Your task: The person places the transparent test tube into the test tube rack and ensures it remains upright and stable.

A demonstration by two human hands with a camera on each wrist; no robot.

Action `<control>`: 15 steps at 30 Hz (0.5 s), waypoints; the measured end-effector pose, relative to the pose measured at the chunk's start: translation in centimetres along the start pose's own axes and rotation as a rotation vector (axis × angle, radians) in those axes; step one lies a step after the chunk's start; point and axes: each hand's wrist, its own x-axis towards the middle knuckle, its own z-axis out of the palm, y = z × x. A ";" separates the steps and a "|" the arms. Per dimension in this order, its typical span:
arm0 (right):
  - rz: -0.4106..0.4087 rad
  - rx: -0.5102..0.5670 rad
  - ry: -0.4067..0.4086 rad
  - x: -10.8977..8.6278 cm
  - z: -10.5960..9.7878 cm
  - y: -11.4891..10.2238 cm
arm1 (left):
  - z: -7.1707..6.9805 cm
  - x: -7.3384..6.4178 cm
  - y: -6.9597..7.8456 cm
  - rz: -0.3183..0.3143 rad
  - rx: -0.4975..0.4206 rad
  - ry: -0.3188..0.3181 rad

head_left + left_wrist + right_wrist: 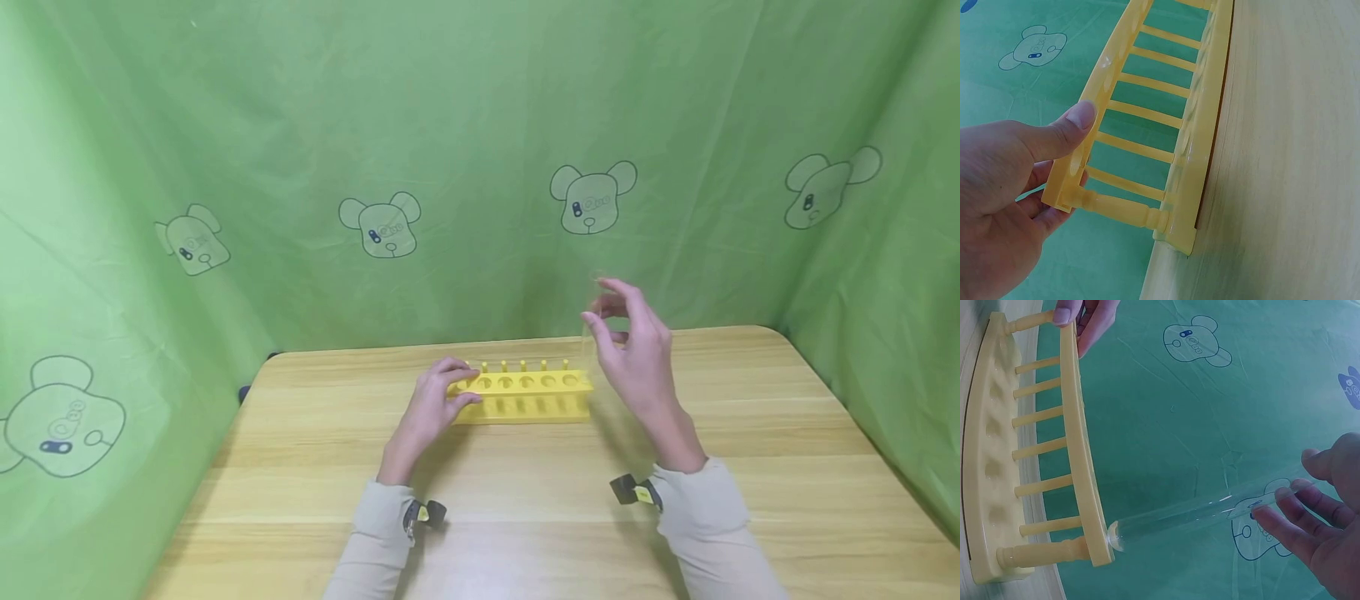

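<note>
A yellow plastic test tube rack [528, 389] stands upright on the table, with a row of round holes in its top bar and pegs along the back. At the rack's left end my left hand [427, 404] grips the top bar, thumb in front and fingers behind. Above the right end, my right hand [641, 354] pinches a clear glass test tube [1191, 515] near its upper end. The tube is close to vertical. In the right wrist view its rounded bottom is right at the end of the top bar [1085, 469].
The rack rests on a light wood-grain table [517, 500]. Green curtain [480, 125] with printed bear heads surrounds the table at the back and both sides. A small dark camera is strapped at each wrist.
</note>
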 end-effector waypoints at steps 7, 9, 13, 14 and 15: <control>-0.007 0.006 -0.003 0.0 0.3 -0.1 | 0.0 -0.1 0.0 0.007 0.004 0.009; -0.008 0.007 -0.005 0.0 0.3 -0.2 | 0.0 -0.1 0.0 0.013 0.005 0.010; -0.010 0.006 -0.006 0.0 0.5 -0.3 | 0.0 -0.1 0.0 0.017 0.006 0.008; -0.010 0.007 -0.006 0.0 0.5 -0.4 | 0.0 -0.1 0.0 0.016 0.005 0.007; -0.011 0.007 -0.006 0.0 0.5 -0.4 | 0.0 -0.1 0.0 0.013 0.005 0.006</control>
